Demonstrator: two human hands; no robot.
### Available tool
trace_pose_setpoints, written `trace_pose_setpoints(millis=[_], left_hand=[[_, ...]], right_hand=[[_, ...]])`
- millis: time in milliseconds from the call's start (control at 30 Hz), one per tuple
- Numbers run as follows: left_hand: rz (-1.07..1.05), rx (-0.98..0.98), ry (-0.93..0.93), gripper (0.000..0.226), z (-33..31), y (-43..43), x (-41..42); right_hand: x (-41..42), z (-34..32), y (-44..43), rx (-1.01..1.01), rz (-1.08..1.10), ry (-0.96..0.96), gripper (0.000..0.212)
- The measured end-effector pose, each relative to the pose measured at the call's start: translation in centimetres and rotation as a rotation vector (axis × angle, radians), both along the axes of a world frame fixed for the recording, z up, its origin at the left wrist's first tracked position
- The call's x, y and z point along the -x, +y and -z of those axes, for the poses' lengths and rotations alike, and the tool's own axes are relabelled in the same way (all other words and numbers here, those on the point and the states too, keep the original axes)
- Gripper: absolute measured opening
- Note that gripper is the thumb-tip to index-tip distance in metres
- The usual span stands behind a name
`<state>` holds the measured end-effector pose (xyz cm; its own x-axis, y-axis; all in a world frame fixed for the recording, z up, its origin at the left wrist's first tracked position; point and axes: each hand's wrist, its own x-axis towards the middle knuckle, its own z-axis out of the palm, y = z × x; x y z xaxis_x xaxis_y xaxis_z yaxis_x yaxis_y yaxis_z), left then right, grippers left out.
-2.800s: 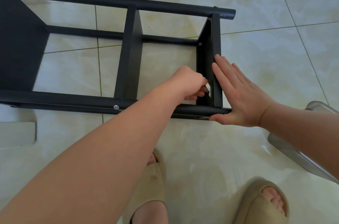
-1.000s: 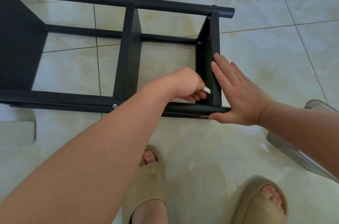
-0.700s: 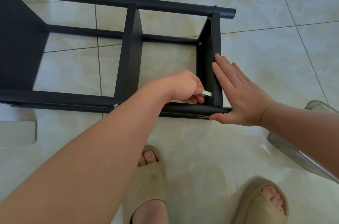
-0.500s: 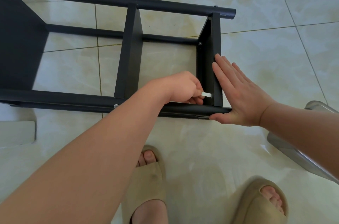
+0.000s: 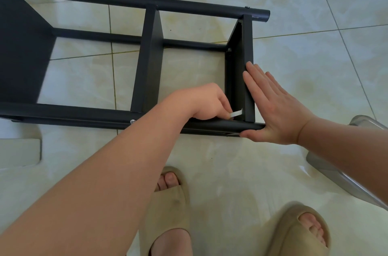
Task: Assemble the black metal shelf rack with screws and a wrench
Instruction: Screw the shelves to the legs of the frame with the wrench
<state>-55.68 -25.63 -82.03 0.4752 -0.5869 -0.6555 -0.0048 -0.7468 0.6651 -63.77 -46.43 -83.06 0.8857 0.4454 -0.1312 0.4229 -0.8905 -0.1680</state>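
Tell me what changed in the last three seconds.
The left hand, gripping the wrench, swung it down toward the near tube, a partial turn at the end shelf's inside corner. The right hand stayed flat against the end shelf; the rack did not move.

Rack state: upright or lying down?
The rack lies on its side: its long tubes run level along the tiled floor and the shelf panels stand on edge. The left hand holds the wrench.

Light: bright, diffuse, even | Glare: soft sheen on glossy cream marbled floor tiles [image 5: 304, 67] | Shadows: faint beneath black metal tube rack [image 5: 189, 5] | Focus: sharp centre, right beige foam slipper [image 5: 289, 232] slightly blurred | Edges: wide-angle bowing
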Motion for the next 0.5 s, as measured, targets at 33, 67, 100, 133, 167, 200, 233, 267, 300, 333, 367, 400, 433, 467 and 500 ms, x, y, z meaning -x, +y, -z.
trace_pose_setpoints(millis=[33,67,100,133,167,200,233,267,300,333,367,400,433,467,500], left_hand=[[-0.015,0.003,-0.011,0.01,0.1,0.1,-0.1],[-0.025,0.003,-0.023,0.01,0.3,0.2,-0.1],[-0.031,-0.001,-0.033,0.011,0.3,0.2,0.0],[-0.039,-0.002,-0.043,0.013,0.3,0.1,0.0],[-0.051,0.0,-0.056,0.018,0.3,0.0,0.1],[-0.071,0.008,-0.07,0.024,0.2,-0.2,0.1],[-0.099,0.021,-0.072,0.028,0.0,-0.4,0.2],[-0.141,0.048,-0.051,0.029,-0.1,-0.6,0.2],[-0.196,0.083,-0.001,0.027,-0.1,-0.9,0.2],[-0.265,0.116,0.075,0.023,-0.1,-1.1,0.3],[-0.343,0.139,0.166,0.016,-0.2,-1.4,0.4],[-0.423,0.154,0.255,0.009,-0.3,-1.6,0.5],[-0.491,0.163,0.322,0.007,-0.3,-1.8,0.5],[-0.544,0.167,0.362,0.008,-0.2,-2.0,0.6],[-0.578,0.168,0.374,0.008,-0.1,-2.2,0.6]], right_hand=[[0.0,0.0,0.0,0.0,0.0,0.003,0.121],[0.0,0.0,0.0,0.0,0.001,0.005,0.121],[0.0,0.1,0.0,0.001,0.002,0.007,0.121],[0.0,0.1,0.0,0.002,0.002,0.008,0.121],[0.0,0.0,-0.1,0.003,0.002,0.009,0.121],[0.0,0.0,-0.1,0.004,0.001,0.009,0.121],[0.0,0.0,-0.1,0.005,0.002,0.008,0.122],[0.0,0.0,-0.1,0.006,0.002,0.007,0.122],[0.0,0.0,-0.1,0.008,0.002,0.006,0.122],[0.0,-0.1,-0.1,0.009,0.001,0.006,0.122],[0.0,-0.1,0.0,0.009,0.0,0.008,0.122],[0.0,-0.1,0.0,0.009,0.0,0.01,0.122],[0.0,-0.1,0.0,0.007,0.0,0.012,0.122],[0.0,0.0,0.0,0.005,-0.001,0.01,0.122],[0.0,0.0,-0.1,0.004,-0.001,0.006,0.122]])
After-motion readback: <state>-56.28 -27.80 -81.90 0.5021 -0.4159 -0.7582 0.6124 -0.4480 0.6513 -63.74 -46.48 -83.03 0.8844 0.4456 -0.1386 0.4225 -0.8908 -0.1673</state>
